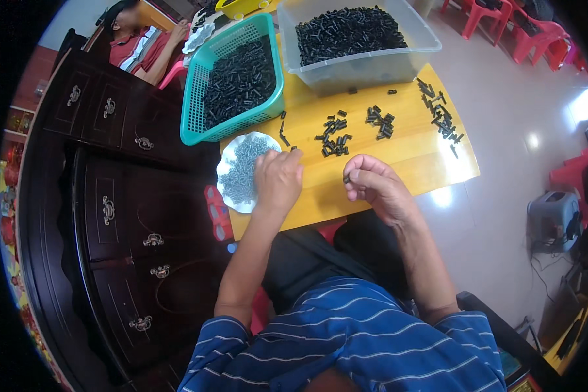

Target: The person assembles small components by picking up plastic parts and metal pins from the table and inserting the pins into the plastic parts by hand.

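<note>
My right hand (375,186) is closed in a pinch on a small black plastic part (347,178), held above the table's near side. At the right edge of a white scalloped plate (242,208), my left hand (279,178) has its fingers bent and drawn together. Its fingertips are partly hidden, so what they grip cannot be made out. Heaped on the plate are small silvery metal pieces (240,168), too fine to name surely. Loose black parts (335,145) lie on the yellow table (313,196) beyond my hands, with another small pile (380,122) beside them.
A green basket (191,127) and a translucent tub (366,80), both full of black parts, stand at the back. More black parts (443,121) lie along the table's right edge. Dark drawers (121,215) flank the left; a person (140,49) sits beyond.
</note>
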`<action>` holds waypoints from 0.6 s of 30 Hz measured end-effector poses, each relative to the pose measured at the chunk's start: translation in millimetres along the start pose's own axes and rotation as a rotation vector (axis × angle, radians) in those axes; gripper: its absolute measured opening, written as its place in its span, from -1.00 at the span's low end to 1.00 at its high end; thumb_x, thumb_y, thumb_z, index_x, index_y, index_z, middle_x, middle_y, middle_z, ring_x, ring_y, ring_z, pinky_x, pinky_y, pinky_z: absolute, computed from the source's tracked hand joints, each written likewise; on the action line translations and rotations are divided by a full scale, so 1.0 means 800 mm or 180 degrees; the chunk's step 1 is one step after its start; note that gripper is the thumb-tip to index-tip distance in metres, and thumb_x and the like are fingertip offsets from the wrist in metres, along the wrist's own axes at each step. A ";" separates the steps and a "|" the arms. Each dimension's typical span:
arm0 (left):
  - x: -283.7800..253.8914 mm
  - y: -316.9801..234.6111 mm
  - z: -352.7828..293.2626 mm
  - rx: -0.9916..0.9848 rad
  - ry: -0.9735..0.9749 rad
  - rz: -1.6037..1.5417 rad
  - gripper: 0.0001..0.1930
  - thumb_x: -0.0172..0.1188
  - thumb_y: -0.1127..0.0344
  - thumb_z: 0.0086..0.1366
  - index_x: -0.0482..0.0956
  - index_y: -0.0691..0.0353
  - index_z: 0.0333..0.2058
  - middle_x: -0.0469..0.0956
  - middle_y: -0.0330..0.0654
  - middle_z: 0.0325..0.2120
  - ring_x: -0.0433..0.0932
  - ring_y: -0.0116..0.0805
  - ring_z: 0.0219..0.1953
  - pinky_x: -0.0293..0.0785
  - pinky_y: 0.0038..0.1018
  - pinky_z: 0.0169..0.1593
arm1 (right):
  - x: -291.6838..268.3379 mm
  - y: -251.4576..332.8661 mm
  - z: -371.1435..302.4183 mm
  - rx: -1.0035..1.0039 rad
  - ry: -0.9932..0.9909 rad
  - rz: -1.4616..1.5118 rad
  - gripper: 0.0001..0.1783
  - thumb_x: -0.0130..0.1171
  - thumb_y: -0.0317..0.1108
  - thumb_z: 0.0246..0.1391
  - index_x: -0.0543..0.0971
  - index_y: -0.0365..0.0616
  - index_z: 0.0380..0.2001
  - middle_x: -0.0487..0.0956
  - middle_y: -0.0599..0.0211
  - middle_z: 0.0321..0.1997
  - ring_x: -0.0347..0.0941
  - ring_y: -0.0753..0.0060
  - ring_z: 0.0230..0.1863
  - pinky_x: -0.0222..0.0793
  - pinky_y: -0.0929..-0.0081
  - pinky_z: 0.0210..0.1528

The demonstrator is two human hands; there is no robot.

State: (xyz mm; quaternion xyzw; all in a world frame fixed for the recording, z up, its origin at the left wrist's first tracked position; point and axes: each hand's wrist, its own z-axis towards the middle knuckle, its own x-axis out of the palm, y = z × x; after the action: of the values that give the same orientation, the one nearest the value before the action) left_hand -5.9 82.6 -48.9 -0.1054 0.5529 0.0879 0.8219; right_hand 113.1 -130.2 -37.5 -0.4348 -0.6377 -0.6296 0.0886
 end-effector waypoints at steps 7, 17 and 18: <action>-0.001 0.002 0.001 0.0127 -0.0285 -0.0151 -0.69 0.41 0.39 0.04 0.67 0.15 -0.18 0.67 -0.21 -0.40 0.56 -0.13 -0.23 0.40 -0.20 -0.01 | 0.001 0.001 0.000 -0.0006 -0.0008 -0.0016 -0.89 0.24 -0.28 0.25 0.58 -0.04 -0.25 0.56 0.52 -0.32 0.48 0.67 -0.32 0.42 0.65 -0.17; 0.002 0.004 -0.001 0.0167 0.0032 -0.0135 -0.70 0.40 0.42 0.05 0.67 0.18 -0.18 0.68 -0.16 -0.36 0.56 -0.10 -0.18 0.38 -0.14 0.09 | 0.000 0.001 0.000 -0.0002 -0.0001 -0.0005 -0.89 0.24 -0.28 0.24 0.59 -0.04 -0.25 0.56 0.52 -0.32 0.48 0.67 -0.32 0.41 0.65 -0.18; 0.002 0.003 -0.001 0.0203 0.0017 -0.0117 -0.71 0.40 0.42 0.05 0.67 0.18 -0.18 0.68 -0.16 -0.36 0.56 -0.10 -0.18 0.38 -0.13 0.12 | -0.001 0.001 -0.001 -0.0015 -0.0027 0.0024 -0.89 0.24 -0.29 0.24 0.59 -0.05 -0.25 0.56 0.52 -0.33 0.48 0.66 -0.32 0.41 0.65 -0.19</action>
State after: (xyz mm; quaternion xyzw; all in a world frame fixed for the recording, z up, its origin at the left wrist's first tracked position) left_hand -6.3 85.1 -50.9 -0.0895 0.5556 0.0548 0.8248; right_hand 113.7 -131.1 -37.1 -0.4401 -0.6349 -0.6289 0.0872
